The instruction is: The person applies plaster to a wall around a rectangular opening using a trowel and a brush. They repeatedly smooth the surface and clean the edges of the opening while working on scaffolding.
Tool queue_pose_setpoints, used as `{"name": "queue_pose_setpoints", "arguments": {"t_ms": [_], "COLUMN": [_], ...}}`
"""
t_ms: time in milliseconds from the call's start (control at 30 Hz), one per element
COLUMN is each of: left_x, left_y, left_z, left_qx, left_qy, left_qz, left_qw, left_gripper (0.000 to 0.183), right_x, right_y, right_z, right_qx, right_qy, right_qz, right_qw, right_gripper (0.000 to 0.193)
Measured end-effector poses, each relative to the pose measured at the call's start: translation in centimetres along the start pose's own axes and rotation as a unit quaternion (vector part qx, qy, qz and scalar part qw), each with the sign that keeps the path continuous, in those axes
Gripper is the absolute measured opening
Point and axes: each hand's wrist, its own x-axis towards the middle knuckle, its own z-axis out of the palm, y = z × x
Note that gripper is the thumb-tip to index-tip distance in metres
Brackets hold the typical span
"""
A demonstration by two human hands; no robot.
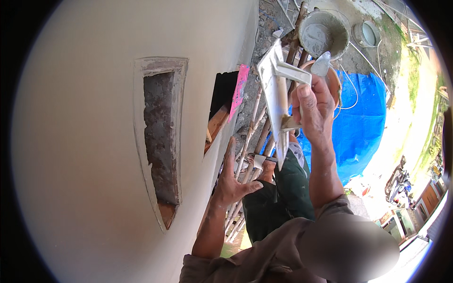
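My right hand [317,106] is raised with its fingers wrapped round the handle of a plastering trowel [268,70]. The trowel's long flat blade is tilted steeply, its face toward the pale wall [85,122] but apart from it. Just beyond my fingers shows a small grey spade-shaped blade [321,64]; whether my hand also grips it I cannot tell. Lower down, my left hand [231,189] holds nothing, thumb and fingers spread, close beside the wall's edge; contact is unclear. A narrow recess [159,122] with a rough dark inside and plastered border is set in the wall.
A second dark opening [222,94] has a pink strip [239,89] at its edge. Wooden poles [243,160] run beneath me. Beyond are a mortar-smeared bucket [347,37], a smaller pail [365,34], an orange-brown bucket [336,89], a blue tarp [368,127] and a motorcycle [401,184].
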Motion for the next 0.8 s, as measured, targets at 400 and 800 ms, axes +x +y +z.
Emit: {"name": "queue_pose_setpoints", "arguments": {"t_ms": [400,800], "left_x": [10.7,15.3], "left_y": [-21.0,-29.7], "left_z": [7.3,8.6], "left_qx": [-0.105,-0.056], "left_qy": [0.147,0.228], "left_qz": [0.023,0.115], "left_qw": [0.983,0.965], "left_gripper": [0.056,0.044], "right_x": [10.6,6.0], "right_y": [32.4,13.7], "right_z": [-23.3,-18.2], "right_qx": [-0.812,-0.448], "right_qy": [-0.111,-0.014], "right_qz": [0.098,-0.212], "right_qw": [0.564,0.868], "right_gripper": [0.051,0.043]}}
